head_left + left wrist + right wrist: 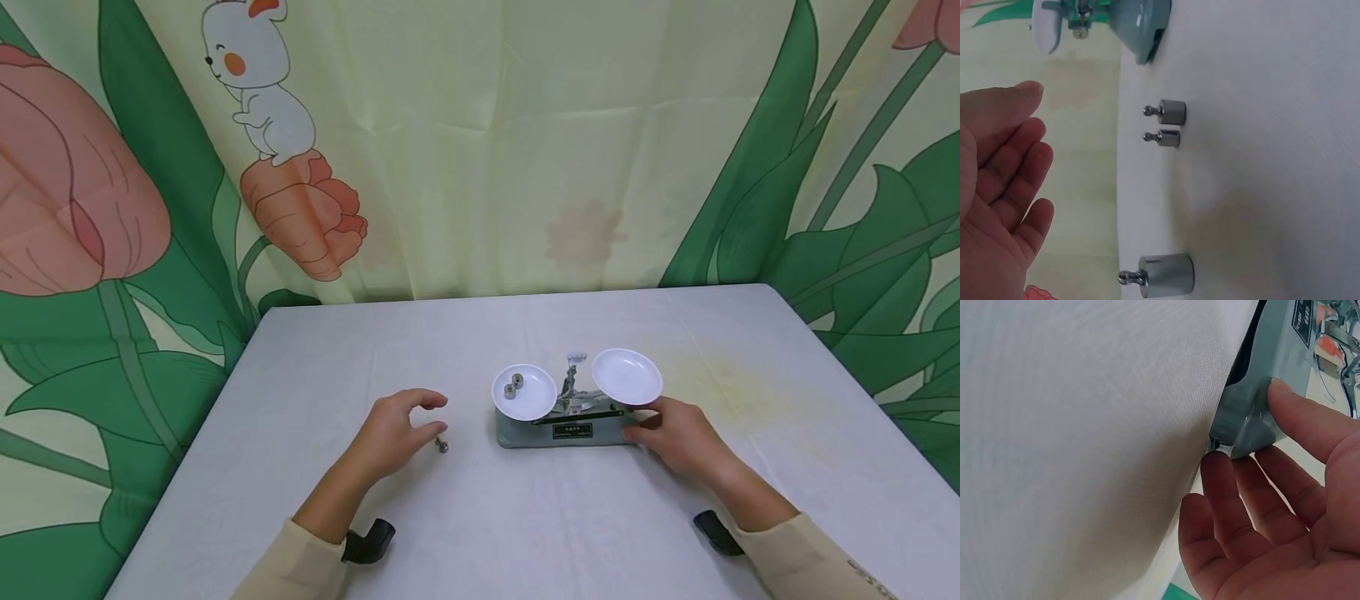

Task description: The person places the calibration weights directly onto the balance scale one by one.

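The left hand [390,433], its grip spread apart, hovers near three metal weights [1169,275] on the worktop [450,533]. Rightward stands a balance scale [525,433], two weights [513,386] in its left pan [536,402]; the right hand [684,437] grips its base's right end.

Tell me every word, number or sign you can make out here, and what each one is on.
Nothing is legible.
Black rectangular label on the grey-green balance scale: pale characters, too small to read.
Beige right sleeve: dark marks, perhaps lettering, too blurred to read.
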`<state>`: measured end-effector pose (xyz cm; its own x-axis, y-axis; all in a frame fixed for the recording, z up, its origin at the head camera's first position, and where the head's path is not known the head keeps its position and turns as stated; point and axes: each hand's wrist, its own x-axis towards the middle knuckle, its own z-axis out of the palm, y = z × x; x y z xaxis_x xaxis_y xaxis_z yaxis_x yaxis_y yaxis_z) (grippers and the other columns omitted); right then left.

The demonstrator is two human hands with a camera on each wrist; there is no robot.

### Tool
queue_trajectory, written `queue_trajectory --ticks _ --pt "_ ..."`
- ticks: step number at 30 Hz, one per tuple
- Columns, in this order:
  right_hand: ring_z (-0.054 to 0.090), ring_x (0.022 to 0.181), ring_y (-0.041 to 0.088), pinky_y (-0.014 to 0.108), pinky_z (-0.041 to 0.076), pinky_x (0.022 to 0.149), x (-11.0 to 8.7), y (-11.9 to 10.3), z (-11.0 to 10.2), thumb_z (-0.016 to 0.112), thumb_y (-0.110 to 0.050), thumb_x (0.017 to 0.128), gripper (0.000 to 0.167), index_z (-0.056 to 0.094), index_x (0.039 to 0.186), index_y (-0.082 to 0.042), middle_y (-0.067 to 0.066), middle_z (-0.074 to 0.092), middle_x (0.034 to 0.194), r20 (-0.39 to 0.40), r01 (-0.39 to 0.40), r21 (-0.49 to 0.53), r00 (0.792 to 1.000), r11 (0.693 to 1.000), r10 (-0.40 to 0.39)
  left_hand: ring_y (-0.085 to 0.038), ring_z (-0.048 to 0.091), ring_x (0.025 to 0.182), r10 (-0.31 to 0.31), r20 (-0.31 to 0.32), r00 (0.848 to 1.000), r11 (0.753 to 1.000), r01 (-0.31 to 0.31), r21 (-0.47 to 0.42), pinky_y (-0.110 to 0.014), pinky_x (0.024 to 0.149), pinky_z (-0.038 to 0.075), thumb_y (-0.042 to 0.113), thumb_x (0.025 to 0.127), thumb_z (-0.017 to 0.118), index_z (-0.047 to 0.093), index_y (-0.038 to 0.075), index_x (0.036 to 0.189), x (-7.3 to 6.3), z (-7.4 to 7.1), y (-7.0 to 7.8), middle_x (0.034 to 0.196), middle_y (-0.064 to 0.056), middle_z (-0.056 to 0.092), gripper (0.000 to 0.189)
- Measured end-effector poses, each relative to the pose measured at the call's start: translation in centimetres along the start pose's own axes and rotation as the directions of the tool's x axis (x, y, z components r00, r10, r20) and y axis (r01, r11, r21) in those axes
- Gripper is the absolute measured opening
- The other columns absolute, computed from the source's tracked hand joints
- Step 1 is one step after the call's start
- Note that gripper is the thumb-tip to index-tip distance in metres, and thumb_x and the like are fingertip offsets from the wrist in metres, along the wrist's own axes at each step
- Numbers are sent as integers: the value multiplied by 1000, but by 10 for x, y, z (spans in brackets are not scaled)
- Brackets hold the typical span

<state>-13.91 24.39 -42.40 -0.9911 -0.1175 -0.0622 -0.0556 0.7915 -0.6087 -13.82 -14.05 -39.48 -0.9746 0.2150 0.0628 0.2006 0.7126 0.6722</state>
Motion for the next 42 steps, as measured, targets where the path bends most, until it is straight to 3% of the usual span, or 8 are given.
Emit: queue_trajectory --ticks 7,16,26,42 --pt "68 95 34 47 54 77 0 1 0 81 -18 83 52 61 124 7 23 68 115 -7 5 -7 1000 1000 -5 -25 62 108 -28 38 999 999 28 16 -44 93 50 3 87 75 72 8 110 -1 5 -18 106 -1 68 24" --pt "68 95 34 47 54 77 -1 1 0 81 -18 83 52 61 124 7 23 68 114 -6 5 -7 1000 1000 -5 -24 62 104 -66 76 995 997 63 44 -42 91 50 4 88 74 73 9 107 0 14 -29 103 1 68 20" --pt "68 93 32 43 53 75 -1 1 0 81 -19 82 50 63 122 6 20 70 110 -9 12 -6 1000 1000 -12 -25 61 107 -99 114 989 995 95 44 -44 93 50 3 87 73 73 9 107 5 21 -33 104 1 69 20" --pt "68 95 33 48 54 77 -2 1 0 81 -19 83 53 61 124 7 23 68 114 -7 9 2 1000 1000 -9 -22 62 102 -86 152 985 985 62 159 -40 91 51 1 86 74 74 14 98 7 25 -32 96 7 68 17"
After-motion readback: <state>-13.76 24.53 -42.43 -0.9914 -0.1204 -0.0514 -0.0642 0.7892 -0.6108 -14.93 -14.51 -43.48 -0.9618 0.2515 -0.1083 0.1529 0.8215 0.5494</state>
